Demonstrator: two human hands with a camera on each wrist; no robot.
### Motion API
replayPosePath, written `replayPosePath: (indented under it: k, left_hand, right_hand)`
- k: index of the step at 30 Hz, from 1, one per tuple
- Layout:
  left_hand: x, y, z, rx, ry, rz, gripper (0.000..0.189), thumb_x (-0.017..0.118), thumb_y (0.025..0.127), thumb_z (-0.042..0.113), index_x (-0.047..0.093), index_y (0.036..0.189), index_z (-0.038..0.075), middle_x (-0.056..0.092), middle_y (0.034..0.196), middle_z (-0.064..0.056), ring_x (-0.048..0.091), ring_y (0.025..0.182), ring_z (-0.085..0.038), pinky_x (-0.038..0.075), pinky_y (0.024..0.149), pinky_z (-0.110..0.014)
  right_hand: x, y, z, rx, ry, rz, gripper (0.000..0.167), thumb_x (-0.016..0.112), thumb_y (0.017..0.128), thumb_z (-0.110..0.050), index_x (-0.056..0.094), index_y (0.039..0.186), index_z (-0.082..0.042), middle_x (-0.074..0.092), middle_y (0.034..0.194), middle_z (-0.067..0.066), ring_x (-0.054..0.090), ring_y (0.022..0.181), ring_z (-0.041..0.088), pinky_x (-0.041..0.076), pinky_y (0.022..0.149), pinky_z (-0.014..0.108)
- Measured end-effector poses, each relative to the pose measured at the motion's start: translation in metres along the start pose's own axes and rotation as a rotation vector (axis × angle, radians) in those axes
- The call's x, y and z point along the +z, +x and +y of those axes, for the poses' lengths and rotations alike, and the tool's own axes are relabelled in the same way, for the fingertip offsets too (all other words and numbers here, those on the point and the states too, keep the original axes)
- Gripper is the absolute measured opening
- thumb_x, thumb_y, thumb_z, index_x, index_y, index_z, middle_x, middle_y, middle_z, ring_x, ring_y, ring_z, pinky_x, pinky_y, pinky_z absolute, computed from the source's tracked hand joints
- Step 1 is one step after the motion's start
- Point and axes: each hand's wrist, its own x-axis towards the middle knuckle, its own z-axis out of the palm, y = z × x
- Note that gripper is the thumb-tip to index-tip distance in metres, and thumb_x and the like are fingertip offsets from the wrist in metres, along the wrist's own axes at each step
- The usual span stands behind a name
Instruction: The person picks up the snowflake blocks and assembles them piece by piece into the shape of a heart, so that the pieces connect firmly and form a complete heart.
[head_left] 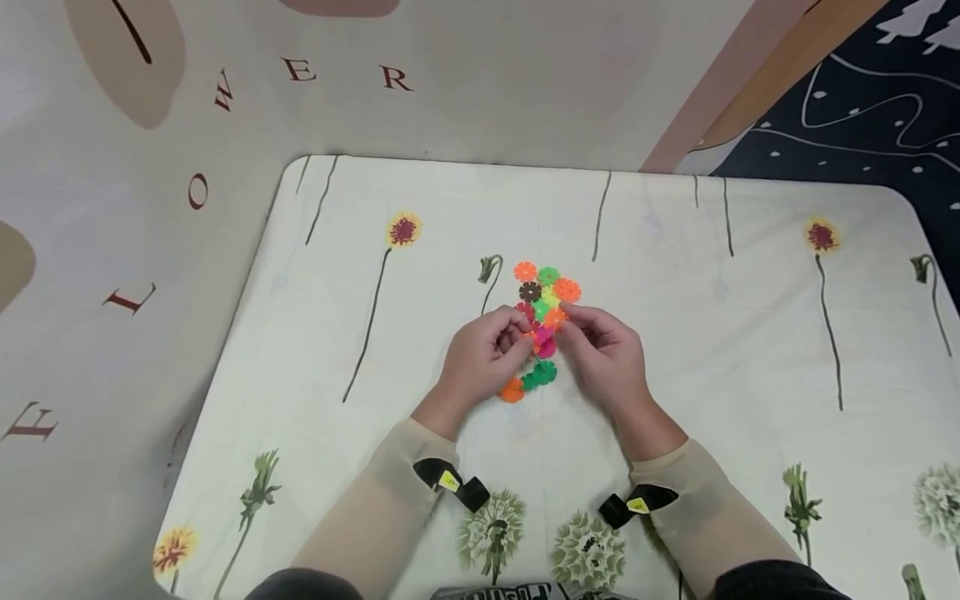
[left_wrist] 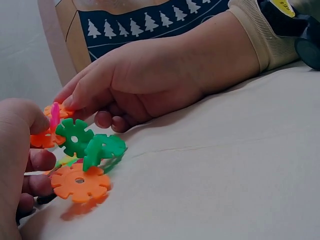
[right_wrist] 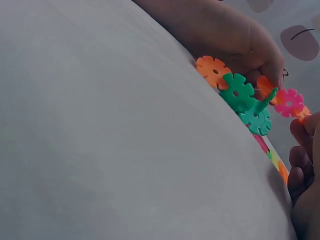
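Observation:
Slotted plastic discs in bright colours lie between the two hands. My left hand (head_left: 480, 354) pinches an orange slotted disc (left_wrist: 44, 139) between thumb and fingers. Another orange slotted disc (right_wrist: 303, 113) is pinched in my right hand (head_left: 609, 357). A pink disc (right_wrist: 289, 103) stands edge-on between these two in the left wrist view and appears joined to them. Just on the near side of the hands are green discs (left_wrist: 75, 138), some slotted into each other at an angle, and an orange disc (left_wrist: 80, 182) on the cloth.
Beyond the fingertips lies a loose cluster with an orange disc (head_left: 525, 272), a green disc (head_left: 548, 275) and a black disc (head_left: 529, 292). A white flower-print cloth (head_left: 697, 350) covers the table. A dark printed object (head_left: 517, 592) shows at the near edge.

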Motion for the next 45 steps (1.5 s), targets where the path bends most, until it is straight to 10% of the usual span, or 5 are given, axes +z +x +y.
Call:
replayPosePath:
  k: [13,20,31,45]
  left_hand:
    - [0.0015,0.0016,-0.0006,0.031,0.094,0.006,0.009,0.067,0.102,0.019,0.073,0.099,0.013,0.058,0.076,0.006,0.053,0.069,-0.01,0.045,0.063,-0.031]
    - [0.0008,0.0014,0.0009,0.004,0.094,0.0,0.01,0.066,0.103,0.02,0.071,0.096,0.014,0.058,0.076,0.005,0.054,0.07,-0.011,0.045,0.064,-0.031]
    - [0.0004,0.0013,0.0018,-0.007,0.068,0.013,0.01,0.066,0.103,0.019,0.07,0.095,0.015,0.057,0.077,0.006,0.053,0.07,-0.01,0.045,0.064,-0.031]
    - [0.0011,0.0016,0.0014,0.001,0.063,0.023,0.009,0.068,0.102,0.018,0.071,0.095,0.013,0.058,0.075,0.005,0.053,0.068,-0.011,0.045,0.063,-0.03]
  right_hand:
    - [-0.0002,0.0013,0.0044,-0.173,-0.146,-0.171,0.025,0.078,0.092,0.008,0.08,0.116,0.002,0.079,0.102,0.013,0.067,0.093,0.009,0.054,0.081,0.018]
    - [-0.0006,0.002,0.0049,-0.159,-0.18,-0.104,0.022,0.076,0.094,0.007,0.082,0.112,-0.003,0.075,0.098,0.009,0.065,0.085,0.015,0.053,0.077,0.019]
    - [-0.0008,0.0052,0.0047,-0.205,-0.569,-0.175,0.026,0.091,0.082,-0.015,0.082,0.104,-0.003,0.064,0.101,0.009,0.054,0.099,0.033,0.043,0.085,0.046]
    - [-0.0017,0.0065,0.0067,-0.198,-0.498,-0.156,0.012,0.084,0.09,-0.008,0.081,0.102,-0.008,0.076,0.098,0.003,0.06,0.101,0.026,0.046,0.088,0.042]
